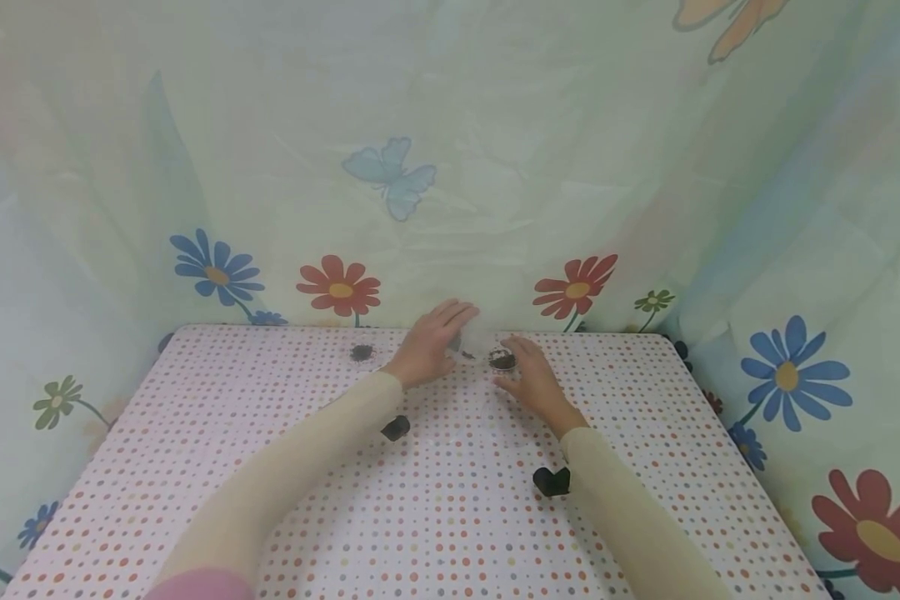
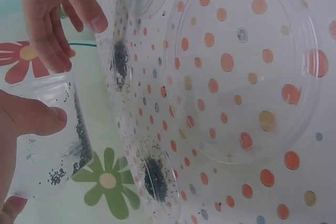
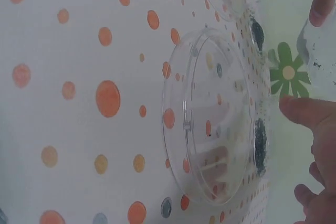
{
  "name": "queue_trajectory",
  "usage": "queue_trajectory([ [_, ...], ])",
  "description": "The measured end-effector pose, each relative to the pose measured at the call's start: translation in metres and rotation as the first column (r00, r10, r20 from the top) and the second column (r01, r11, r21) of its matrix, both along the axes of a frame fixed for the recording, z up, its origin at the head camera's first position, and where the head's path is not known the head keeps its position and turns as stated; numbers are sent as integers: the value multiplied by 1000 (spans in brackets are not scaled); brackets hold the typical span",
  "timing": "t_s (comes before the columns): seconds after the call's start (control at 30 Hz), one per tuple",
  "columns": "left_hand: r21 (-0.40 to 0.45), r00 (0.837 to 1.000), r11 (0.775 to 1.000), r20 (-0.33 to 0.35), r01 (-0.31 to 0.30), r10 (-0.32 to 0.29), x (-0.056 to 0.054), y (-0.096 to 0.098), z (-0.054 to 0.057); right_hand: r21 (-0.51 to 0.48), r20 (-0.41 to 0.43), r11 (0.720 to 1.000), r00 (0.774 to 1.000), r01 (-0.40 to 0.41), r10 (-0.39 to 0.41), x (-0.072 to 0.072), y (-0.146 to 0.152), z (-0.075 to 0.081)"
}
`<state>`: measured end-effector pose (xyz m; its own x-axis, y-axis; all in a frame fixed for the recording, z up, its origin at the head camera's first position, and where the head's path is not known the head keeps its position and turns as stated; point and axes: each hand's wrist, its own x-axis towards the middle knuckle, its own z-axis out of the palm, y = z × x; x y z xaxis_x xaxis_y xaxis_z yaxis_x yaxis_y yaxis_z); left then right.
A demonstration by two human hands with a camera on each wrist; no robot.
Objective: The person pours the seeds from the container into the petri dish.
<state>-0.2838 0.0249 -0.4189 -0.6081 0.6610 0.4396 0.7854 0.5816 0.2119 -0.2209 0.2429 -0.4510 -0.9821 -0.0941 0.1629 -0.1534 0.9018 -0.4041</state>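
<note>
Between both hands, the clear bag [image 2: 47, 153] is pinched by the left hand [image 1: 431, 346], apparently upright so its dark grains [image 2: 83, 135] stay low. Right of it, the right hand [image 1: 536, 385] is relaxed, gripping nothing; nearer the person than it, a clear dish [image 2: 236, 77] lies on the surface [image 1: 457, 500].

Both arms covered: long, plain, pale cream sleeves. My left sleeve [image 1: 292, 467] and right sleeve [image 1: 633, 508] end at the wrist. Pink fabric [image 1: 202, 585], curved edge, borders the left one's upper end. Small black shape [image 1: 396, 428] beside left forearm, second black shape [image 1: 552, 482] beside right; attachment unclear. My fingers [image 2: 41, 43] are bare.
</note>
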Motion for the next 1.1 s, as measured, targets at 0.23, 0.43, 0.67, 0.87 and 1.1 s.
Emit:
queue_trajectory([
  [0.23, 37, 999, 999, 42, -20, 19, 0, -8, -1, -48, -19, 998, 999, -34, 33, -1, -4, 2],
  [0.43, 70, 998, 997, 57, -13, 9, 1, -16, 1, -55, 16, 998, 999, -33, 34, -1, -9, 4],
  [0.67, 95, 998, 995, 65, -29, 23, 4, -25, 3, -78, 13, 995, 998, -60, 61, -5, -12, 2],
  [0.87, 125, 997, 992, 73, -36, 27, 6, -33, 3, -79, 12, 993, 996, -83, 84, -8, -18, 2],
  [1.1, 144, 988, 986, 137, -89, 70, 8, -44, 2, -85, 18, 991, 995, -101, 102, -11, -27, 1],
])
